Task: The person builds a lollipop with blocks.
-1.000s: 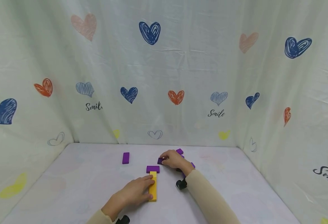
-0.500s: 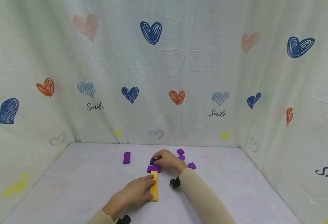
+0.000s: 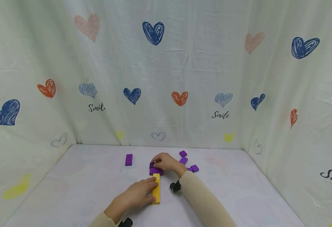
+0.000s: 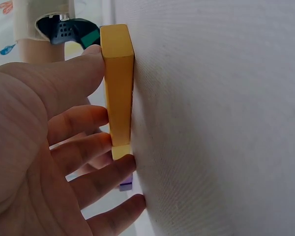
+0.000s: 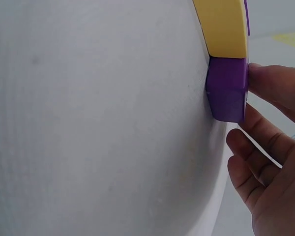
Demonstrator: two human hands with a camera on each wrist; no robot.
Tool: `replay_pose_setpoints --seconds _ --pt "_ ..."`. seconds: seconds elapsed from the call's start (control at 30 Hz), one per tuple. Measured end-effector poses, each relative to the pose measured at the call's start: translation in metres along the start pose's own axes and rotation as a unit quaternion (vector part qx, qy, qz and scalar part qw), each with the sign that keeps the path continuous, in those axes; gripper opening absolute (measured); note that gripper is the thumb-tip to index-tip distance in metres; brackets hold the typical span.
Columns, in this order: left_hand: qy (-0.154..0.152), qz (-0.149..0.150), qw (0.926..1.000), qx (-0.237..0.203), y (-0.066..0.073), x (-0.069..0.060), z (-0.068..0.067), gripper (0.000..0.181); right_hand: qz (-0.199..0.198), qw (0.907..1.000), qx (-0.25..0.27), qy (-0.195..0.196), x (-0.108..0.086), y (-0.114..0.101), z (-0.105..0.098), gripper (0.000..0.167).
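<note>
Leftward, compared with the earliest head frame, come the right hand (image 3: 167, 161) and the dark purple block (image 3: 152, 165) it pinches, from off the right end of the crosswise purple block (image 3: 156, 172) to beyond its far side, toward its left end. Fingers cover much of the pinched block, so its long axis cannot be told, nor whether the two touch. Nearer the person, the yellow row (image 3: 156, 193) points lengthwise at the crosswise block; the left hand (image 3: 134, 193) rests loosely along it. Right hand is the nearer to the crosswise block. A spare purple block (image 3: 129, 160) lies beyond and left of it, a purple cluster (image 3: 183, 160) to its right.

Left wrist view: thumb and relaxed fingers touch the yellow row, short of the crosswise block.

Right wrist view: thumb and fingers lie along the crosswise block's far side; the pinched block is hidden.
</note>
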State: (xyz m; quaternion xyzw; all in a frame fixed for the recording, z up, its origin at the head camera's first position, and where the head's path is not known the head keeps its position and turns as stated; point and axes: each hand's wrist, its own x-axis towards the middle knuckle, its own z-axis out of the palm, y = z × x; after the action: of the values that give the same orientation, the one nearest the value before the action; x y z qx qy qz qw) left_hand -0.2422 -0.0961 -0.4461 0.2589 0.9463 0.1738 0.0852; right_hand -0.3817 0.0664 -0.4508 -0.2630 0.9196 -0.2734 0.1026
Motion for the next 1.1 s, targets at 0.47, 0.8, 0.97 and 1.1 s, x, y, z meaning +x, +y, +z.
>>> replay_pose_setpoints --seconds 0.47,0.8,0.97,1.1 --pt "-0.002 -0.003 1.0000 -0.004 0.000 0.000 0.000 0.054 -0.006 1.0000 -0.002 -0.003 -0.001 0.001 -0.001 0.022" --pt "-0.002 -0.010 0.9999 -0.002 -0.001 0.002 0.002 0.053 -0.010 0.9991 0.007 0.040 -0.012 0.011 -0.010 0.028" --pt "0.001 -0.015 0.9999 -0.005 0.000 0.001 0.001 0.053 -0.020 0.9982 -0.001 0.056 -0.029 0.022 -0.020 0.028" --pt "-0.001 -0.019 0.9998 -0.008 0.000 0.001 0.001 0.053 -0.023 0.9974 -0.013 0.068 -0.047 0.032 -0.028 0.028"
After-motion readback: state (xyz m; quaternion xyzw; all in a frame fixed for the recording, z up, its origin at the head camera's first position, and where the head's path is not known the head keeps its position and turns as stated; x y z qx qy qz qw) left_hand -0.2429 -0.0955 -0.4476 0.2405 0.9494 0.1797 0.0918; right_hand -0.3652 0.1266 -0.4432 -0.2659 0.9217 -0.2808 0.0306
